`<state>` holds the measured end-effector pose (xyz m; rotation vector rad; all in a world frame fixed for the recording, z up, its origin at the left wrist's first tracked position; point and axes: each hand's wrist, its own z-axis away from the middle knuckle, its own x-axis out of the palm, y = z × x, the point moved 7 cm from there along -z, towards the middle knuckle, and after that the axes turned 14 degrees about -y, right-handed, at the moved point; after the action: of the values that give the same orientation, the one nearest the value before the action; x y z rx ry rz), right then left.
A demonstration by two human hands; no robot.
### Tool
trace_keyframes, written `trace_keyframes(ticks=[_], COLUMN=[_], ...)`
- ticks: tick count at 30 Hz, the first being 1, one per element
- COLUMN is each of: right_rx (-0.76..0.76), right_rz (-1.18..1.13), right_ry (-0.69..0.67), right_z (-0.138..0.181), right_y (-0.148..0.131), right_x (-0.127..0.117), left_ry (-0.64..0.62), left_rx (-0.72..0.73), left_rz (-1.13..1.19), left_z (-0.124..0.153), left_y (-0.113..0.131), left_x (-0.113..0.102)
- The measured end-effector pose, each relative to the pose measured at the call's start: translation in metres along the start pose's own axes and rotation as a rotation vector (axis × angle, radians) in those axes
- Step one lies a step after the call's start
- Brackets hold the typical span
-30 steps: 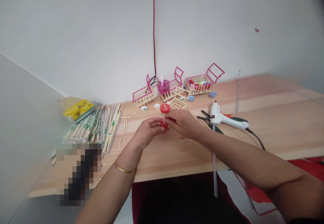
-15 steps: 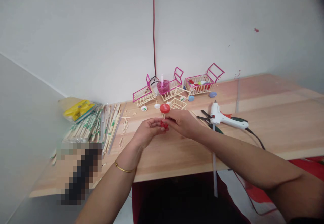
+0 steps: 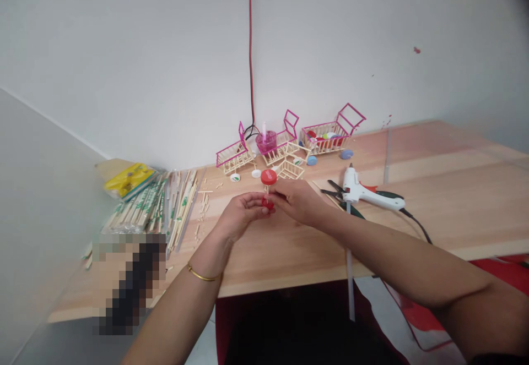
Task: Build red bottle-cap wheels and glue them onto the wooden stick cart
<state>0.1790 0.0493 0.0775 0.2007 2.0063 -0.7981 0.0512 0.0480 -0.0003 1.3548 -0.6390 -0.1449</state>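
Over the middle of the wooden table (image 3: pixel 433 205), both my hands meet on a small piece: two red bottle caps joined by a short stick. The upper red cap (image 3: pixel 268 176) stands above my fingers. The lower red cap (image 3: pixel 266 203) is pinched between my left hand (image 3: pixel 242 213) and my right hand (image 3: pixel 300 200). Both hands are closed on the piece. A gold bangle sits on my left wrist.
A white glue gun (image 3: pixel 367 194) lies to the right beside dark pliers (image 3: pixel 334 193). Pink-and-wood miniature carts (image 3: pixel 326 134) with loose caps stand by the wall. Bundles of wooden sticks (image 3: pixel 157 205) and a yellow packet (image 3: pixel 128 179) lie left. A red cable (image 3: pixel 250 51) runs down the wall.
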Motion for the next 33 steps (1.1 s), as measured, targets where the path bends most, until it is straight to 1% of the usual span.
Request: trace_keyframes(ticks=[10, 33], right_rx=[-0.013, 0.020], right_rz=[-0.020, -0.019], right_ry=[0.008, -0.009], right_z=[-0.0005, -0.0009], right_y=[0.0016, 0.0009], right_x=[0.0006, 0.0000], left_ry=[-0.002, 0.014], left_rx=[-0.001, -0.007], left_rz=[-0.005, 0.015], left_z=[0.0008, 0.0009], left_y=[0.0008, 0.0018], left_x=[0.0005, 0.0009])
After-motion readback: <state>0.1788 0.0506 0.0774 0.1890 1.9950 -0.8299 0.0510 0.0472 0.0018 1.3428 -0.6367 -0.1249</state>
